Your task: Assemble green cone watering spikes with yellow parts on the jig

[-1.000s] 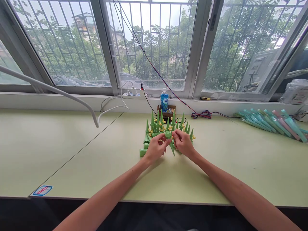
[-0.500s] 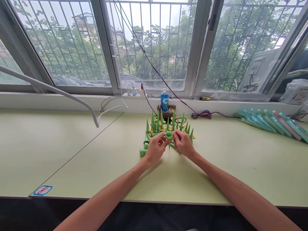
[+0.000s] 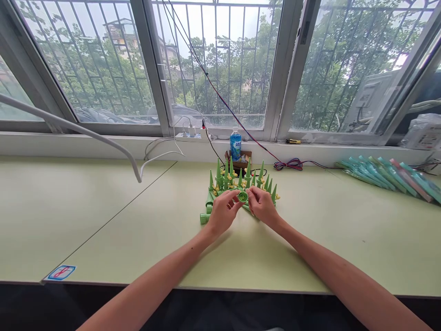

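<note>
My left hand (image 3: 225, 210) grips a green plastic watering spike (image 3: 243, 196) by its round, hollow end, between thumb and fingers. The opening faces me, and the pointed part is out of sight behind it. At the right side of that rim, my right hand (image 3: 262, 203) is closed in a pinch; what its fingertips hold is too small and hidden to make out. Just beyond both hands stand several green cone-shaped spikes (image 3: 248, 174) with small yellow valves (image 3: 231, 174). Green tubular pieces (image 3: 204, 219) lie beside my left hand.
Behind the spikes are a blue liquid bottle (image 3: 235, 145) and a small cardboard box (image 3: 245, 156). A coiled cable (image 3: 288, 164) lies near the sill. Several bagged coloured items (image 3: 389, 177) lie at the far right. A white cable (image 3: 103, 135) hangs over the left side.
The spike has tilted in my left hand, so its open end faces me more squarely and the tip below has gone out of sight. Both hands stay nearly in place.
</note>
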